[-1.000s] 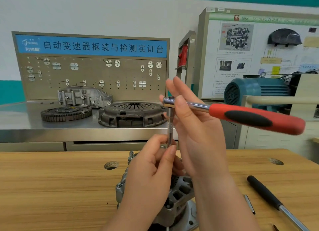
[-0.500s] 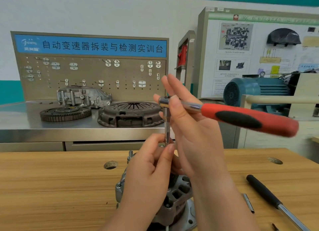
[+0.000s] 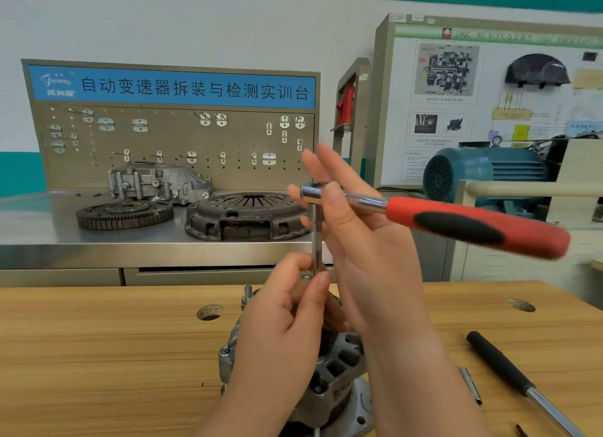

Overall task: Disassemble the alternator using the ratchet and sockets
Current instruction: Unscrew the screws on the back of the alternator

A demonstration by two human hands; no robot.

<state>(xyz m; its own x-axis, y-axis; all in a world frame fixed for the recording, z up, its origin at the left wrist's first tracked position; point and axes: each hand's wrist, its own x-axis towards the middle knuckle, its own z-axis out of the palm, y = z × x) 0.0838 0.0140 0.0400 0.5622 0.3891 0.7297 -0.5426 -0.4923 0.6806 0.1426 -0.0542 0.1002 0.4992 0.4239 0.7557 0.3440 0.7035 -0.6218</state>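
The grey metal alternator (image 3: 336, 368) stands on the wooden bench (image 3: 98, 355), mostly hidden behind both forearms. A ratchet (image 3: 470, 224) with a red and black handle sticks out to the right, its chrome head at the top of a vertical extension bar (image 3: 316, 240). My right hand (image 3: 362, 240) holds the ratchet head with thumb over it and fingers stretched upward. My left hand (image 3: 293, 309) pinches the lower end of the extension bar just above the alternator. The socket itself is hidden by my fingers.
A black-handled tool (image 3: 509, 374) and a small metal bit (image 3: 470, 386) lie on the bench at the right. Round holes (image 3: 210, 311) are cut in the benchtop. Behind stand a steel table with a flywheel (image 3: 124, 213), a clutch cover (image 3: 248, 214), a gearbox housing (image 3: 156, 183), and a teal motor (image 3: 483, 172).
The ratchet and both hands have shifted slightly to the left; the handle has swung a little. Grips are unchanged.
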